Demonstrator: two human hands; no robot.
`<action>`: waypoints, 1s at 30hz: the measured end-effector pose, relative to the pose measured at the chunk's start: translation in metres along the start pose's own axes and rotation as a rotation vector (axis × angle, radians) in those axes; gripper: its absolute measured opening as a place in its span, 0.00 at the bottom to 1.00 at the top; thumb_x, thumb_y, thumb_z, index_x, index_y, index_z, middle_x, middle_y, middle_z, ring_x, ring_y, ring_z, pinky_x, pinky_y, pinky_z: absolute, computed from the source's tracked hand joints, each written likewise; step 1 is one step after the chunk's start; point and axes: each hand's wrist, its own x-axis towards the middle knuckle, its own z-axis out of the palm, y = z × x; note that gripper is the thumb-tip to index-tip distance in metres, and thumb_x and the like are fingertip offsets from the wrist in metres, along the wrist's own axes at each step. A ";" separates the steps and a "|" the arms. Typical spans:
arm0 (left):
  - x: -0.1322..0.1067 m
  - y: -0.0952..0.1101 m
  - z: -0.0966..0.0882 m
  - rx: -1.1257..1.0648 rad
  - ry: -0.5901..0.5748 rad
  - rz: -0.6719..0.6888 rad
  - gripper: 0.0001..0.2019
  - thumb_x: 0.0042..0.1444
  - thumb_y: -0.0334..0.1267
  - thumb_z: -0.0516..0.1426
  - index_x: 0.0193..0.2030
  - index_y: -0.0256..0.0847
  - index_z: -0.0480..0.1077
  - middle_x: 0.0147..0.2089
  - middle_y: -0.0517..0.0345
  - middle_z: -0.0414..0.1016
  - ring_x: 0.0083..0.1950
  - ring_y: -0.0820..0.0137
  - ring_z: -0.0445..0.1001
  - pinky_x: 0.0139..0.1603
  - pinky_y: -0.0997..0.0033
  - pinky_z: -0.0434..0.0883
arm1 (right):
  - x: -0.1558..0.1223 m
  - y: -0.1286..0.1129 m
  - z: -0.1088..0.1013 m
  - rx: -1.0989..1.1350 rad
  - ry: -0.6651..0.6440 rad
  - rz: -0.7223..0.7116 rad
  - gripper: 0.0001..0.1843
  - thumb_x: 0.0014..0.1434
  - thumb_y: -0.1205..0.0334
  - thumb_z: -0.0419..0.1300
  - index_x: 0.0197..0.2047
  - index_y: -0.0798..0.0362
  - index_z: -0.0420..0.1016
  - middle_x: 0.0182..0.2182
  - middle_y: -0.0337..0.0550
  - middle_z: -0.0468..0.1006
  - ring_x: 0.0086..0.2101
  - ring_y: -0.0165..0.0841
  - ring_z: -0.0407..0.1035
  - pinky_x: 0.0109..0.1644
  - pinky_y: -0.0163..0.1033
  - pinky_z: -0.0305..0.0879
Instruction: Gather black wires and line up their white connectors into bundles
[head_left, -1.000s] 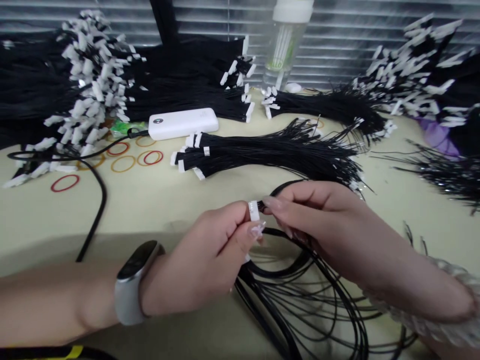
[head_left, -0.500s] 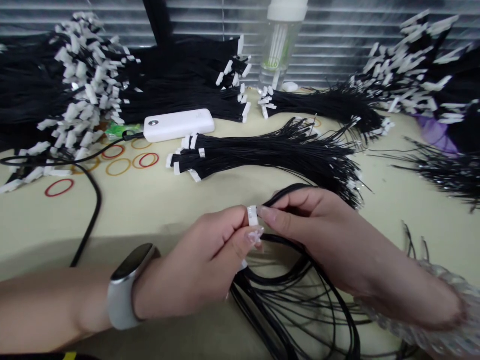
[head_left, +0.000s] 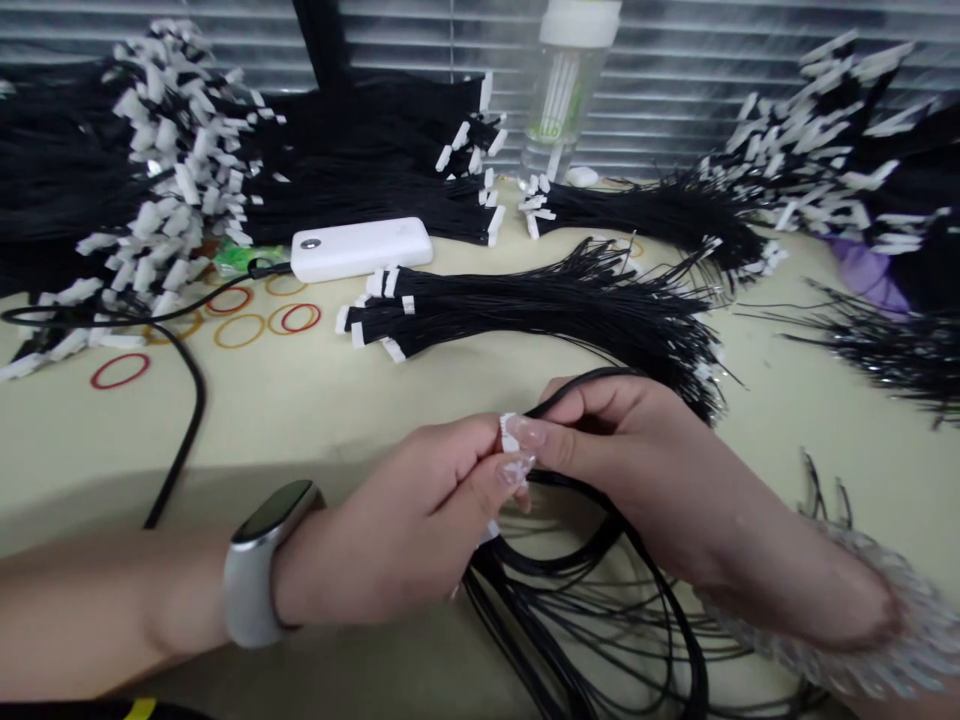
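My left hand (head_left: 420,510) pinches a small white connector (head_left: 509,436) between thumb and index finger. Close against it, my right hand (head_left: 637,450) is closed on the black wires (head_left: 585,379) that run from the connector, its thumb tip over the connector's right side. The wires loop behind my right hand and down toward the bottom edge. A second white connector (head_left: 487,533) shows just under my left thumb, with black wires (head_left: 517,600) hanging from it. My fingers partly hide both connectors.
Beyond my hands lies a bundle of black wires (head_left: 517,300) with white connectors. A white power bank (head_left: 362,249), rubber bands (head_left: 240,330) and a black cable (head_left: 196,400) lie left. Further wire piles (head_left: 847,140) and a clear bottle (head_left: 559,100) stand at the back.
My right thumb has moved left onto the connector, covering more of it. The connector has turned slightly in my left fingers. Both hands otherwise stay nearly in place.
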 end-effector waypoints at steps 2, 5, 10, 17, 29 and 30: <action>0.001 0.000 0.000 0.032 -0.005 0.003 0.13 0.59 0.42 0.42 0.29 0.39 0.58 0.21 0.67 0.58 0.22 0.80 0.56 0.22 0.80 0.56 | -0.001 -0.001 0.001 -0.008 0.015 0.024 0.10 0.43 0.55 0.63 0.22 0.53 0.72 0.22 0.37 0.73 0.23 0.22 0.64 0.24 0.25 0.61; 0.001 -0.001 -0.001 0.088 -0.015 0.004 0.12 0.59 0.42 0.42 0.31 0.39 0.60 0.24 0.66 0.60 0.24 0.79 0.57 0.23 0.79 0.57 | -0.002 0.000 0.002 0.002 0.056 0.036 0.13 0.42 0.52 0.62 0.22 0.55 0.71 0.23 0.39 0.74 0.24 0.23 0.65 0.25 0.26 0.62; 0.000 -0.001 -0.002 0.120 -0.042 0.020 0.13 0.59 0.43 0.42 0.30 0.39 0.60 0.24 0.64 0.61 0.24 0.79 0.58 0.23 0.78 0.58 | 0.002 0.003 0.000 0.138 -0.061 0.019 0.11 0.42 0.56 0.63 0.23 0.56 0.69 0.22 0.38 0.72 0.23 0.23 0.66 0.26 0.28 0.63; 0.000 -0.008 -0.002 -0.166 -0.045 -0.039 0.14 0.58 0.44 0.43 0.27 0.39 0.58 0.20 0.68 0.57 0.17 0.83 0.56 0.16 0.83 0.58 | 0.004 0.002 -0.002 0.226 -0.196 0.045 0.13 0.46 0.55 0.61 0.31 0.56 0.68 0.26 0.38 0.72 0.25 0.23 0.67 0.27 0.27 0.63; 0.000 -0.008 -0.006 -0.236 -0.053 -0.101 0.15 0.57 0.47 0.43 0.29 0.39 0.58 0.20 0.67 0.56 0.16 0.83 0.54 0.13 0.86 0.57 | 0.011 0.003 -0.011 0.270 -0.308 0.069 0.09 0.50 0.61 0.59 0.34 0.57 0.69 0.33 0.41 0.73 0.30 0.22 0.67 0.36 0.28 0.65; 0.000 -0.008 -0.006 -0.228 -0.046 -0.105 0.15 0.57 0.47 0.43 0.29 0.39 0.58 0.20 0.67 0.56 0.16 0.83 0.54 0.13 0.86 0.57 | 0.011 0.004 -0.011 0.251 -0.311 0.058 0.10 0.50 0.60 0.59 0.33 0.57 0.69 0.33 0.40 0.73 0.30 0.22 0.67 0.36 0.29 0.65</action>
